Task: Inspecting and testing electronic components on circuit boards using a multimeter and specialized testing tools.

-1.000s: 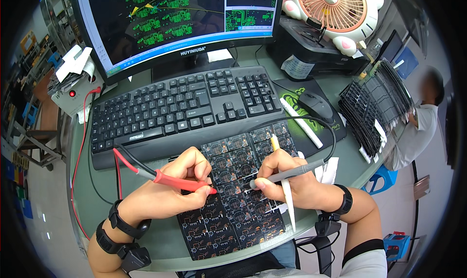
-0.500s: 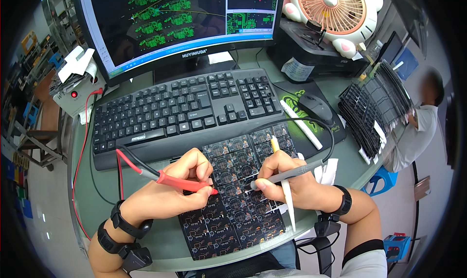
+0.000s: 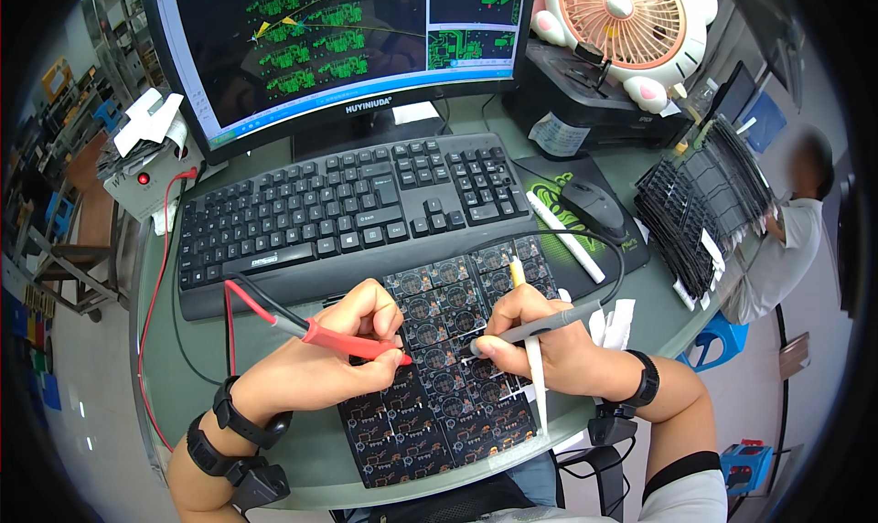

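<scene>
A black circuit board panel point(image 3: 402, 436), marked with repeated round and rectangular sections, lies at the table's front edge under both hands. My left hand point(image 3: 306, 368) is closed round a red test probe point(image 3: 352, 343), its tip down at the middle of the panel. Closed too, my right hand point(image 3: 572, 354) pinches a dark grey test probe point(image 3: 562, 320), whose tip points at the panel just right of the red one. Through the same hand runs a slim white tool with a yellow section point(image 3: 537, 381). Whether either tip touches the board is too small to tell.
Behind the panel sits a black keyboard point(image 3: 302, 208), below a monitor point(image 3: 320, 112) with green board layouts. To the right are a white marker point(image 3: 567, 238), a mouse point(image 3: 594, 203), stacked dark boards point(image 3: 681, 217) and a fan point(image 3: 672, 57). A person point(image 3: 796, 240) sits beyond.
Yellow pointer shapes have appeared on the monitor. The white tool in my right hand has swung slightly more upright. Both probes stay at about the same place on the panel.
</scene>
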`<state>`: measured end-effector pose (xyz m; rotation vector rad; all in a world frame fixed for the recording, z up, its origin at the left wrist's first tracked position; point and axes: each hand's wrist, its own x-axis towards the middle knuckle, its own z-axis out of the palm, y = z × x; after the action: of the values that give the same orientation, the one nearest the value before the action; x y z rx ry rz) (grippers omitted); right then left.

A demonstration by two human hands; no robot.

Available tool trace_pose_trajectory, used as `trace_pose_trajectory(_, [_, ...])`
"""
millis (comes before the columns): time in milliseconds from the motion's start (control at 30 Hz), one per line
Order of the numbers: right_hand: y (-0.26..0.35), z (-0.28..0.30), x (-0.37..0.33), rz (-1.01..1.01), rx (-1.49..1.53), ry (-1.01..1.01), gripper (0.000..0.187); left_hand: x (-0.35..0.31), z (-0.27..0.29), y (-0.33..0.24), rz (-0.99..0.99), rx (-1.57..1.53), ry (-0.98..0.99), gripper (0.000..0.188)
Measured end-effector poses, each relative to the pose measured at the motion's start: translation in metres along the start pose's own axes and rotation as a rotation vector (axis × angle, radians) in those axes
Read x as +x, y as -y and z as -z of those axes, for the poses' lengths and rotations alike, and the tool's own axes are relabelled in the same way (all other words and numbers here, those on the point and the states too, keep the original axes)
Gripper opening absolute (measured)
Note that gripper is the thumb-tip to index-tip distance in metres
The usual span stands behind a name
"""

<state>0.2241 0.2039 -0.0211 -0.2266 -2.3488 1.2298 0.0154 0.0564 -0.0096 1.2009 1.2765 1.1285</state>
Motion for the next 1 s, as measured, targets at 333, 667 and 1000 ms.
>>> trace_pose_trajectory(333, [0.024,0.011,0.03,-0.128,-0.011,0.073,0.027,-0.002,-0.003,-0.004,-0.005,0.097,0.018,0.035])
trace_pose_trajectory(667, [0.045,0.019,0.047,-0.315,0.206,0.419,0.041,-0.003,0.003,0.008,-0.006,-0.039,0.037,0.032])
trace_pose_trajectory(1000, [-0.011,0.025,0.013,0.164,0.164,0.449,0.017,0.0,0.0,0.011,-0.026,-0.089,0.01,0.027])
